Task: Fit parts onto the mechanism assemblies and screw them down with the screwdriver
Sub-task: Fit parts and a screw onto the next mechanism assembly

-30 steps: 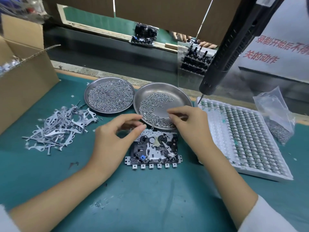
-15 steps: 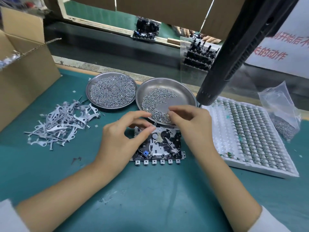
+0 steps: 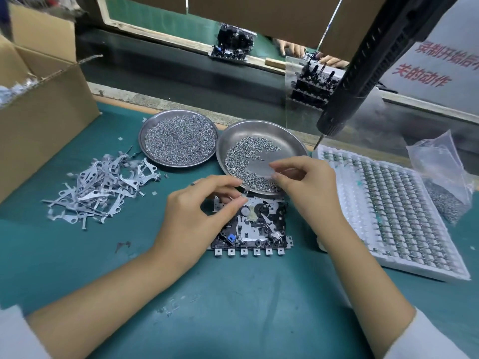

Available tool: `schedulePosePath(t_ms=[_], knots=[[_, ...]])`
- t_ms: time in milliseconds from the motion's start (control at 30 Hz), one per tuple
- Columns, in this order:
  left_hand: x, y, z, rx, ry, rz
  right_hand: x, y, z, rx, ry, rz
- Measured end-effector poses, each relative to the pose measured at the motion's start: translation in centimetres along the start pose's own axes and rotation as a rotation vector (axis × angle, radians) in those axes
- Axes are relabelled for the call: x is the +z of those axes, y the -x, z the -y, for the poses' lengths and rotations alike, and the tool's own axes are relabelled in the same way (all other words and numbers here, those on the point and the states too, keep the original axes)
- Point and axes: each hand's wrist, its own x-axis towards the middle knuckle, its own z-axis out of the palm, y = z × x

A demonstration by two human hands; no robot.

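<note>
Metal part, small and grey: pinched between thumb and curled fingers of the left hand, at the upper left corner of the mechanism assembly. Part is mostly hidden by the fingertips; its shape cannot be told. Right hand hovers over the near rim of the right-hand steel dish, thumb and forefinger pinched together; whether a screw sits between them cannot be told.

Assembly lies flat on the green mat, directly between the two hands, its far edge tucked under the dish rim. Left palm covers its left side; right wrist covers its right edge. Row of small square tabs along its near edge is visible.

Right-hand dish holds a loose crescent of screws, bare steel in the centre. Second dish, just beside it on the left and touching it, is nearly full of smaller screws.

Heap of flat grey stamped levers lies on the mat left of the dishes, apart from them. Cardboard box stands at far left.

Black electric screwdriver hangs from upper right, tilted, bit tip just above the far corner of the white compartment tray. Clear plastic bag of screws rests on the tray's right side.

Beyond the mat: dark conveyor belt with another assembly on it.
</note>
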Motion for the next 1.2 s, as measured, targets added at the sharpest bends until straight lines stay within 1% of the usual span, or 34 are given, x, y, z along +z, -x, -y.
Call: schedulePosePath(t_ms=[100,133,167,267,333,467,567,733,834,934,1000,1100,1200], knots=[[0.0,0.0,0.0,-0.009,0.002,-0.003,0.1,-0.3,0.2,-0.161,0.252,-0.011],[0.0,0.0,-0.1,-0.012,0.003,-0.003,0.1,-0.4,0.3,-0.187,0.296,0.01],[0.0,0.0,-0.1,-0.016,0.005,-0.002,0.2,-0.4,0.6,-0.175,0.3,0.059],[0.0,0.0,-0.1,-0.018,0.004,-0.003,0.7,-0.9,1.4,-0.116,0.321,0.287],[0.0,0.0,-0.1,-0.024,0.005,-0.003,1.2,-1.3,1.6,-0.107,0.387,0.354],[0.0,-0.1,-0.1,-0.028,0.006,0.0,1.2,-1.8,1.8,-0.081,0.334,0.326],[-0.1,-0.1,0.0,-0.027,0.007,0.01,1.2,-1.6,1.5,-0.083,0.292,0.258],[-0.1,-0.1,0.1,-0.029,0.008,0.017,0.8,-0.9,1.2,0.004,0.048,0.098],[-0.1,-0.1,0.1,-0.022,0.008,0.014,0.7,-0.5,1.1,0.017,0.015,0.081],[-0.1,-0.1,0.1,-0.018,0.011,0.017,0.3,0.0,1.3,0.051,-0.123,0.065],[-0.1,-0.1,0.0,-0.015,0.016,0.017,0.0,0.7,1.7,0.053,-0.285,0.068],[-0.1,-0.1,0.0,-0.008,0.023,0.015,-0.2,2.1,2.1,0.077,-0.544,0.135],[-0.1,0.0,0.0,0.014,0.007,0.025,0.0,3.4,1.9,0.153,-0.674,0.201]])
